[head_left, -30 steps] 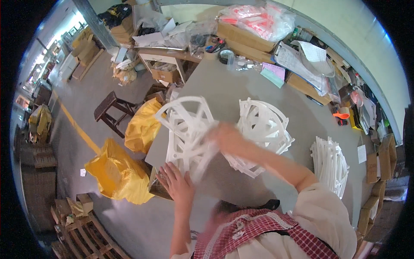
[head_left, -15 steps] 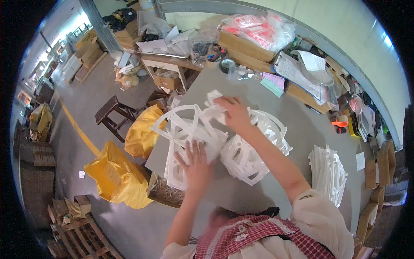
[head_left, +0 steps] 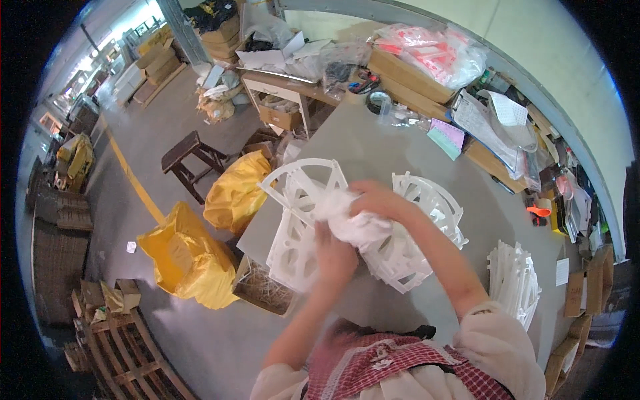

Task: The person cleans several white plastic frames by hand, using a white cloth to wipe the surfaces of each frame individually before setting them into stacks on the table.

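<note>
- A crumpled white cloth (head_left: 353, 223) sits bunched on top of a flat white plastic frame with spoke-like ribs (head_left: 300, 220), over the middle of the grey counter (head_left: 373, 157); both hands meet on it, so it looks pressed against the frame rather than just lying there.
- The right hand (head_left: 380, 200) curls down over the top of the cloth, fingers closed around the wad, seemingly to keep it gathered in one lump.
- The left hand (head_left: 335, 252) comes up from below with fingers spread and palm flat on the frame just under the cloth; this looks like a steadying hold. Whether it also grips the cloth I cannot tell.
- The frame lies tilted across the counter's left edge, one curved corner pointing away from the person, within easy reach of both forearms.
- A second white ribbed plastic frame (head_left: 433, 207) lies just behind and to the right, partly under the right forearm.
- A stack of similar white plastic pieces (head_left: 517, 283) stands well apart at the right end of the counter.
- Beyond the left edge, on the floor, are two yellow plastic bags (head_left: 190, 257), and a dark wooden stool (head_left: 190, 153) farther off.
</note>
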Motion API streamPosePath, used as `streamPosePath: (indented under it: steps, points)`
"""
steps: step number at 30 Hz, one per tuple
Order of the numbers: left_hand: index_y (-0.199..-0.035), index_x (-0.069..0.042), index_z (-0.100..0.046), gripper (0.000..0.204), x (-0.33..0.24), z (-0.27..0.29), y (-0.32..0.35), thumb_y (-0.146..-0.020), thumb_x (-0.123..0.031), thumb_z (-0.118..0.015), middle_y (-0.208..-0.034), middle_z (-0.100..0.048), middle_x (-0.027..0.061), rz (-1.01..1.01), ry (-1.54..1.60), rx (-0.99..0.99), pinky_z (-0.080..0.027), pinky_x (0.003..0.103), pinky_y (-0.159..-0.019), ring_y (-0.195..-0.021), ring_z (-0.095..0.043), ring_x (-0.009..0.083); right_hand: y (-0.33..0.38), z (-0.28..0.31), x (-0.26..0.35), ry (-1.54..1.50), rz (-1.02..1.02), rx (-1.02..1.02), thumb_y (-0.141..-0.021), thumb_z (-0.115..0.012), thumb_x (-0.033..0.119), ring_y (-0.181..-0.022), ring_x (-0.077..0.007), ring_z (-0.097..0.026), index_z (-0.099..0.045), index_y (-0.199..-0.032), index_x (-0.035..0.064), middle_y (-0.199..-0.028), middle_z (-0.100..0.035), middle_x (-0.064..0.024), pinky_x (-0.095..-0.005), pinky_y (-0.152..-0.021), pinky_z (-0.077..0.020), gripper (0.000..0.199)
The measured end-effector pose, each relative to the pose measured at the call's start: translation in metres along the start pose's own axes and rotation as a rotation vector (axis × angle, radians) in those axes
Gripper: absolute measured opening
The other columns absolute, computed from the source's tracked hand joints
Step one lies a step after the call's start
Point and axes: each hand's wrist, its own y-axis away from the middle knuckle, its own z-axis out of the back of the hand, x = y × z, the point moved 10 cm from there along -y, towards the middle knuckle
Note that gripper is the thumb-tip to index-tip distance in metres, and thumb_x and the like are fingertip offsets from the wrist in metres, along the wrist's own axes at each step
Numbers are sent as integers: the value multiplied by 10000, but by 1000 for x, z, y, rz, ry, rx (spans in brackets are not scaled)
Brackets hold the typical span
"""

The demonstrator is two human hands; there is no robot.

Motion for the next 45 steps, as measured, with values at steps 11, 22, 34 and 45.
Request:
streamPosePath:
  steps: [11,22,34,45]
  points:
    - [-1070,-16,-602,197,139,73,9,-879,-9,-649,-987,-629,15,503,1516,-387,-453,245,-835,-915,-579,95,75,43,-70,-683,-36,-609,-755,-698,85,-1056,-213,-618,-486,-1341,29,-1155,-625,-99,-344,-901,-514,626]
    - [-1233,45,-566,316,179,67,45,-938,-59,-607,-1170,-631,108,662,1547,-490,-484,326,-909,-1038,-606,181,95,-195,107,282,534,335,-731,-655,181,-1132,-351,-543,-676,-1091,117,-1112,-646,-139,-490,-959,-445,366]
    - [-892,-12,-660,188,157,57,94,-733,-70,-741,-1370,-478,185,237,686,-209,-303,478,-1097,-1334,-361,389,52,14,-18,113,92,-423,-723,-575,16,-958,-339,-584,-661,-1104,157,-988,-659,-112,-408,-845,-483,415]
    - [-924,-1,-582,331,66,77,70,-688,-126,-777,-1502,-246,310,-239,192,282,-325,528,-1099,-1390,-251,504,77,13,-42,-105,20,-432,-712,-583,-37,-855,-241,-594,-695,-1130,160,-989,-667,-110,-325,-770,-485,475]
